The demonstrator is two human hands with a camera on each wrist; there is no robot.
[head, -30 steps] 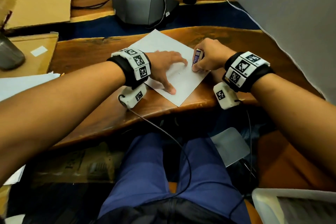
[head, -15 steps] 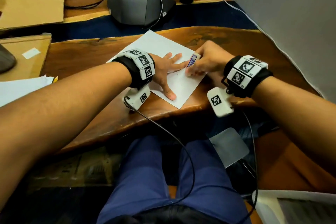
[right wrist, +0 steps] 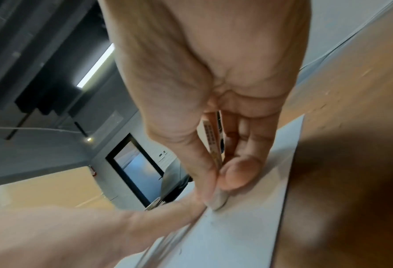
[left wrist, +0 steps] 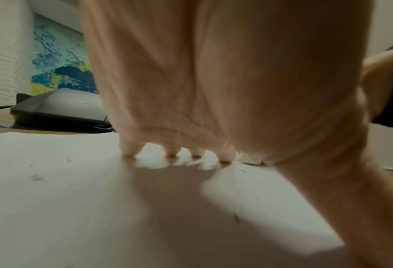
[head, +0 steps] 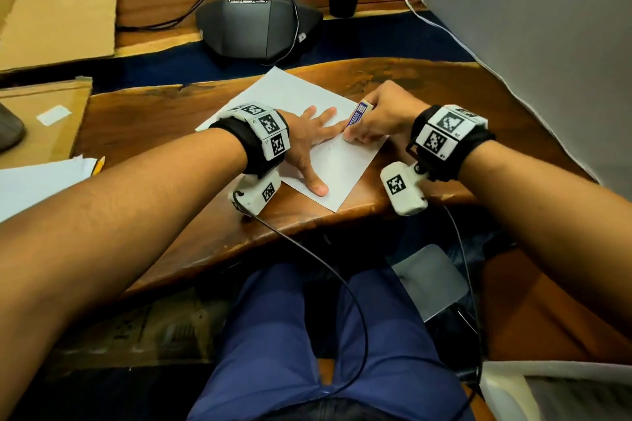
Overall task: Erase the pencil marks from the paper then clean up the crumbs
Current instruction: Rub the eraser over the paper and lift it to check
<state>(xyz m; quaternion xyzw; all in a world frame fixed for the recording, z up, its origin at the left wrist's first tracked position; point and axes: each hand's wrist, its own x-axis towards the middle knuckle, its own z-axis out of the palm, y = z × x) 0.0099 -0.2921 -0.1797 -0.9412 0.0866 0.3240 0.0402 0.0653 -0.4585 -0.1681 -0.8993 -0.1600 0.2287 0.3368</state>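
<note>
Mid-erase: right hand (head: 379, 116) pinches the eraser (head: 356, 114) tip-down on the paper (head: 345, 164), right against the fingertips (head: 333, 110) of the left hand (head: 307, 143), which lies flat, fingers spread, pinning the sheet. A faint mark (head: 329, 148) remains just beside the left palm and crumbs (left wrist: 37, 178) are still scattered, so cleanup hasn't started. Versus 1 s ago, the eraser has tilted over and slid closer to the left fingers.

the head view looks steeply down from above at the bench (head: 143, 120), both forearms and the lap. the left wrist view sits low, almost on the paper (left wrist: 53, 208), facing forward under the palm. the right wrist view is close and tilted, looking along the fingers (right wrist: 239, 174). all three share the paper.
</note>
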